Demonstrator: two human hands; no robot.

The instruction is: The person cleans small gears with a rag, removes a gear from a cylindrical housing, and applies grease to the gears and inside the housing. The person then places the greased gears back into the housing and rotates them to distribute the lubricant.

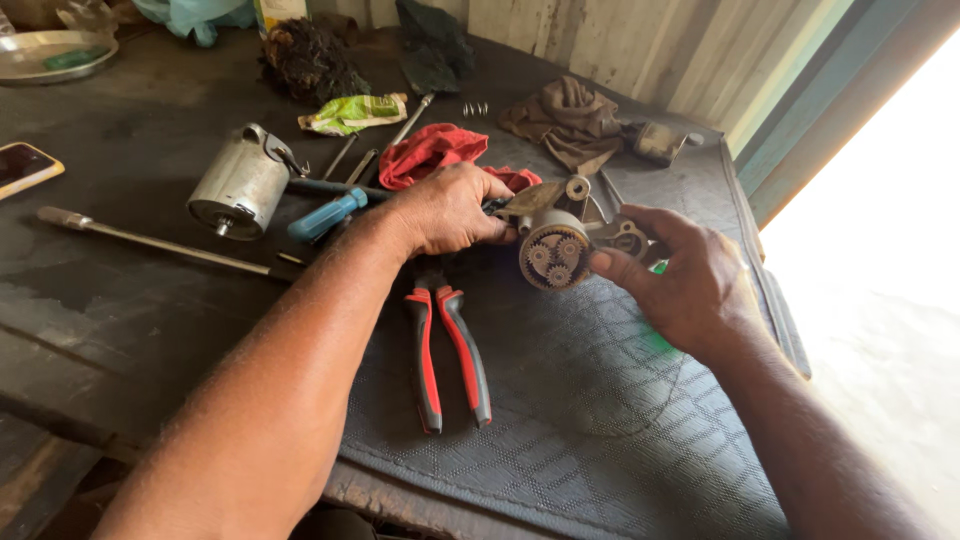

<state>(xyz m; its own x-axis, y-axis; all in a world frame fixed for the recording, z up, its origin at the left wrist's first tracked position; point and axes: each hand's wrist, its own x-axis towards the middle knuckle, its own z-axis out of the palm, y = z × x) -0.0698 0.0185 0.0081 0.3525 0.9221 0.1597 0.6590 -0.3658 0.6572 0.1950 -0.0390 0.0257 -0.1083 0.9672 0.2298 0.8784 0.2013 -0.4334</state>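
Observation:
Both my hands hold a metal gear housing (556, 252) just above a dark textured mat (560, 400). Its round open face shows three small planetary gears. My left hand (447, 208) grips the housing's left side near a flat metal bracket. My right hand (686, 280) grips its right side, thumb against the rim of the gear face. Pliers with red and black handles (448, 355) lie on the mat just below my left hand.
A silver cylindrical motor body (238, 185) lies to the left, with a blue-handled screwdriver (328, 214) and a long metal rod (160, 243) nearby. A red rag (432, 150), brown rag (568, 120), green wrapper (352, 112) and phone (24, 166) sit farther back. The bench edge runs along the right.

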